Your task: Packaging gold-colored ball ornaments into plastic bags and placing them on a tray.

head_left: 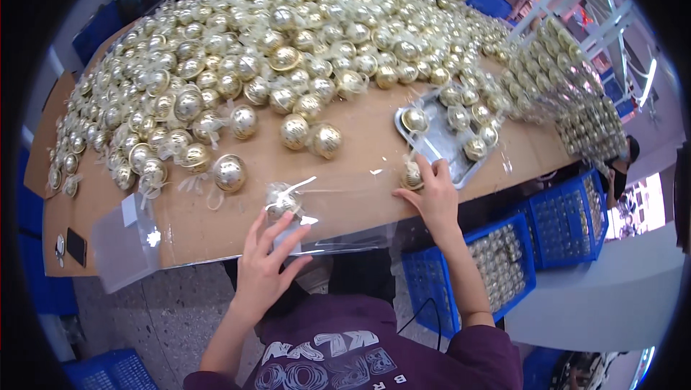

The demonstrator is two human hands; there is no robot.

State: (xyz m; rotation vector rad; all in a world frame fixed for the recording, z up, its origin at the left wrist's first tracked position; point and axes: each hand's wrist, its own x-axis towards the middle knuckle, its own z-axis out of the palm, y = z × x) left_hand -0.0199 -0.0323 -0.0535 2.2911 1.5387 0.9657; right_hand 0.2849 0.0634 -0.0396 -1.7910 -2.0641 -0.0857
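My right hand [437, 201] grips a shiny gold ball ornament [412, 174] between thumb and fingers, just off the near corner of a grey metal tray [471, 172]. Under my left hand [268, 264] lies a clear plastic sheet or bag [345, 206] at the table's near edge. The fingers of that hand are spread over the plastic. Another gold ball with a pale ribbon [283, 200] sits at the left end of the plastic, by my left fingertips. Whether it is inside the plastic I cannot tell. Several gold balls rest in the tray.
A large heap of gold balls [288, 59] covers the brown table [360, 160]. At the left edge lie a dark phone [76, 247] and a stack of clear plastic sheets [129, 246]. Blue crates [529, 264] of balls stand at the right. People are beyond the table.
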